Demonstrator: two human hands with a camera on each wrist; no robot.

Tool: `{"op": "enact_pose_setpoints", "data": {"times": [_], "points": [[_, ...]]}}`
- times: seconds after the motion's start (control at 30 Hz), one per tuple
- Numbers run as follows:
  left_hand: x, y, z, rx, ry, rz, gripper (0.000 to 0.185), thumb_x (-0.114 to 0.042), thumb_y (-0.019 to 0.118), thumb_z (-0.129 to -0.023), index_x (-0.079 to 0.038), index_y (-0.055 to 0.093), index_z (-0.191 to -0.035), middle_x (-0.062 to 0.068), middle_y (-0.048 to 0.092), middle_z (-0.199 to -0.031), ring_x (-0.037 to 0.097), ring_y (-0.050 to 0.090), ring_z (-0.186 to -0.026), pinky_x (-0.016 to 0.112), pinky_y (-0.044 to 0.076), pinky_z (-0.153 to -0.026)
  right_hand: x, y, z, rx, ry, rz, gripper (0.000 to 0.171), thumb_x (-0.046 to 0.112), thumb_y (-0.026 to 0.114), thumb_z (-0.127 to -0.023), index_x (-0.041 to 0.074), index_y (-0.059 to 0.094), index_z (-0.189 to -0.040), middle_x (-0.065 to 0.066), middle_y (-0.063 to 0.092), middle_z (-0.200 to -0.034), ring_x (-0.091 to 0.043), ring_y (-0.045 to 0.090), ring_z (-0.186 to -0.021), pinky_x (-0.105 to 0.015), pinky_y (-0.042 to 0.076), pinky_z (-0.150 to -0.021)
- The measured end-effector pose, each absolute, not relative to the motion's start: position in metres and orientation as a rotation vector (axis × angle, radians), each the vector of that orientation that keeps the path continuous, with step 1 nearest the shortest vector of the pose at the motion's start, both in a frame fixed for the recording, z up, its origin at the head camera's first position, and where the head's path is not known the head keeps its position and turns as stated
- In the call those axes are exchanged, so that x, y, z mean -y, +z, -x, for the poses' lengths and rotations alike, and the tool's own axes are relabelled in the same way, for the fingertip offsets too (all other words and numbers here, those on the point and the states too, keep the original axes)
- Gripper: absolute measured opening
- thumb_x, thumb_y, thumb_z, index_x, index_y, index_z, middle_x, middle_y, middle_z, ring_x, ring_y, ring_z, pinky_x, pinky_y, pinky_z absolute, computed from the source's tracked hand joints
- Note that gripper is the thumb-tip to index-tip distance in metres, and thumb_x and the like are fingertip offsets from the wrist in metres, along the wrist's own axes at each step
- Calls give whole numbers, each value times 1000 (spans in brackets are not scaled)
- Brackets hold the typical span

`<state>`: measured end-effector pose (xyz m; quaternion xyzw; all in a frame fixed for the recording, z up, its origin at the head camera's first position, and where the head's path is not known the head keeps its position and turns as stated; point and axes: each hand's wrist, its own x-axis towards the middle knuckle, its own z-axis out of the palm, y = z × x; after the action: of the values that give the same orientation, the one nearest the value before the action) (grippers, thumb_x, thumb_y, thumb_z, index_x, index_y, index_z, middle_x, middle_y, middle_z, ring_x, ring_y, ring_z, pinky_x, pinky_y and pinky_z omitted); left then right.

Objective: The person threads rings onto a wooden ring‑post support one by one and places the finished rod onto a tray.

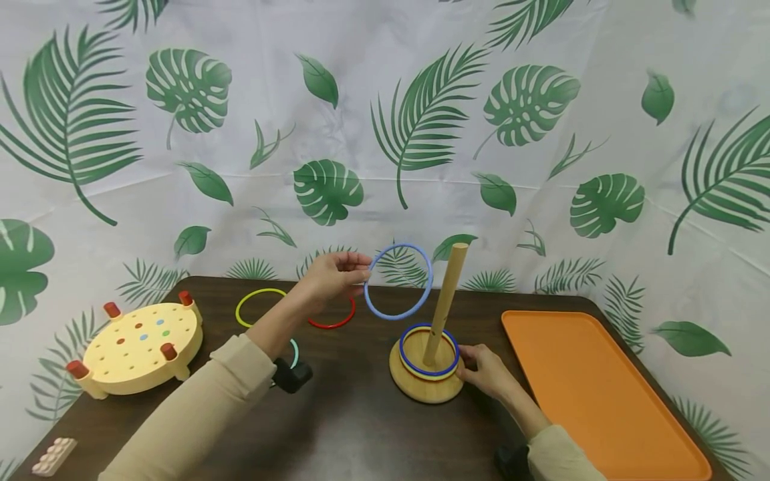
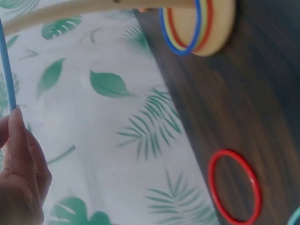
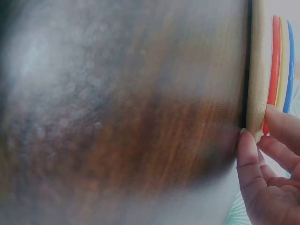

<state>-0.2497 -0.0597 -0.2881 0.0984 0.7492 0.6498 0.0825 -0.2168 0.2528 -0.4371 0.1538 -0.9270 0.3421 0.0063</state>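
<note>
A staged recording set: leaf-print backdrop (image 1: 385, 100) hung behind a dark table (image 1: 361, 421).

Light-blue ring (image 1: 398, 280) upright beside peg (image 1: 445, 302).
</note>
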Motion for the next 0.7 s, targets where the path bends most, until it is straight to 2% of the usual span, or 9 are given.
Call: {"op": "enact_pose_setpoints", "data": {"times": [0.2,0.43,0.57,0.7], "points": [[43,-273,245,-2182,1994,-345,31,-7,61,-91,2,56,-120,7,58,-102,13,60,-87,35,55,-85,-253,-437,218,2897,1066,-515,44,-1,69,-79,-10,58,-120,-18,60,-107,-25,62,-88,-43,54,-79],[23,-263,245,-2129,2075,-378,28,-4,61,-90,2,58,-118,6,59,-102,20,60,-95,35,56,-84,-254,-438,219,2880,1061,-561,43,-2,69,-78,-11,58,-119,-19,62,-105,-26,63,-87,-40,55,-76],[12,-259,246,-2110,2094,-390,28,-3,61,-90,3,58,-117,6,59,-99,17,61,-90,38,55,-85,-254,-438,219,2893,1051,-506,42,-1,69,-78,-10,60,-118,-17,59,-103,-27,62,-88,-43,53,-79],[0,-258,247,-2094,2102,-393,27,-2,62,-89,2,60,-115,6,59,-96,14,61,-84,35,57,-80,-254,-438,218,2901,1061,-487,42,-1,69,-78,-9,60,-118,-18,58,-104,-27,62,-89,-44,53,-79]]}}
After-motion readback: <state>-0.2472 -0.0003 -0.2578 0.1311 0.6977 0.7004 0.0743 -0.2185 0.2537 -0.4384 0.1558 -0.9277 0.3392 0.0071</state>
